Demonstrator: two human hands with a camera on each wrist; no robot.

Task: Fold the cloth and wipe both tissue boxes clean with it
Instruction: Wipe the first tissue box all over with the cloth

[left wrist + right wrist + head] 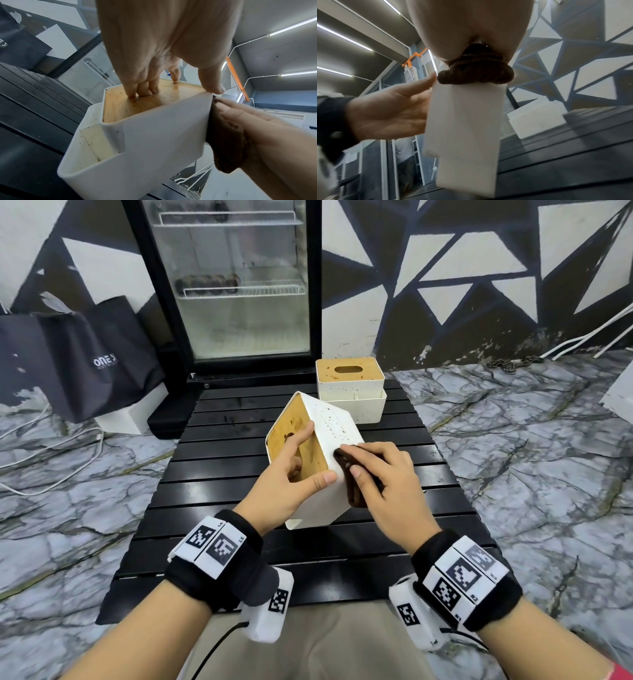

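1. My left hand (286, 474) grips the tilted white tissue box with a wooden lid (329, 436) above the black slatted table (219, 474); fingers curl into the lid slot.
2. My right hand (380, 477) presses the folded dark brown cloth (349, 477) against the box's white side — fingers curled over it.
3. The second white wooden-lidded tissue box (351, 392) stands upright just behind; beyond it are a glass-door fridge (233, 285) and, to the left, a black shopping bag (85, 354).

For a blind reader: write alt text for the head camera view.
The left hand tilts a white tissue box on a black slatted table while the right hand presses a brown cloth against its side. A second box stands behind.
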